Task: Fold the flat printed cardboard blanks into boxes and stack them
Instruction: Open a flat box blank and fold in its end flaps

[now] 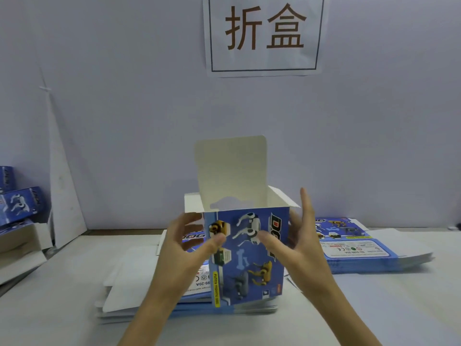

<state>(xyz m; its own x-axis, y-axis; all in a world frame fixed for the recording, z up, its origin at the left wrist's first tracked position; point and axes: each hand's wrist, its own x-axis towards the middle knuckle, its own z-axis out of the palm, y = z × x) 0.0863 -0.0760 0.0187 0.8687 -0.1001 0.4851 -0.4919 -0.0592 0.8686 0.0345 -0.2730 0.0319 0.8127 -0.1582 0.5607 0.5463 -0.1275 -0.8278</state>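
Box (249,253) sits upright between my left hand (184,245) and right hand (296,243), fingers (192,218) gripping its sides. I should fold its side flaps (193,203) inward before tucking its lid (232,168).

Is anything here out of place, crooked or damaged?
The finished boxes at the far left lie tilted, not in a straight stack. The box being folded is only unfinished: its top flap stands open. No damage shows.
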